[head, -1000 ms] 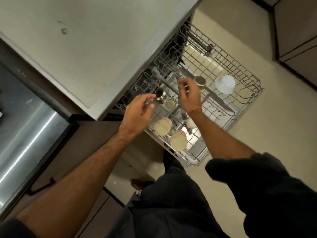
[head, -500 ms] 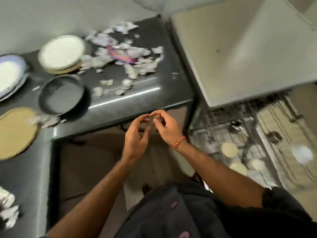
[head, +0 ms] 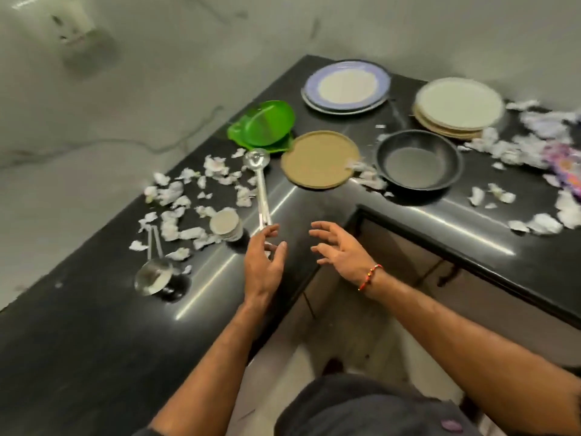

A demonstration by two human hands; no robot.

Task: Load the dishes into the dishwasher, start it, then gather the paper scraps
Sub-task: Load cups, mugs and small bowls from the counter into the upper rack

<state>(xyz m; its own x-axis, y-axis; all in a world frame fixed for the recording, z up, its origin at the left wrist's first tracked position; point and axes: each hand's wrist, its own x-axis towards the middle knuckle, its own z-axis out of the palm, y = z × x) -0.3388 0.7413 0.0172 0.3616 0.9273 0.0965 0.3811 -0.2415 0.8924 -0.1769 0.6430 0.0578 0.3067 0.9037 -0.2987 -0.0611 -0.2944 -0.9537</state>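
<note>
On the black L-shaped counter [head: 94, 325] lie a steel ladle [head: 260, 184], a second ladle [head: 154, 273], a small stack of bowls [head: 225, 224], a tan plate [head: 320, 158], a black pan [head: 418, 160], a blue-rimmed plate [head: 345, 84], a stack of cream plates [head: 457, 107] and green plastic dishes [head: 262, 124]. Torn white paper scraps [head: 182, 196] are scattered around them. My left hand [head: 263, 259] hovers with relaxed fingers just at the first ladle's handle end, holding nothing. My right hand [head: 341, 248] hangs open over the counter's inner corner.
More paper scraps [head: 534, 143] and a purple wrapper [head: 566, 165] cover the right wing of the counter. Cabinet fronts [head: 440, 278] sit below the counter edge. A grey wall with a socket [head: 74, 23] runs behind. The dishwasher is out of view.
The view swung left from the dishwasher rack to the counter. Both hands left the rack empty and now reach forward over the counter, the left one arriving at the ladle handle.
</note>
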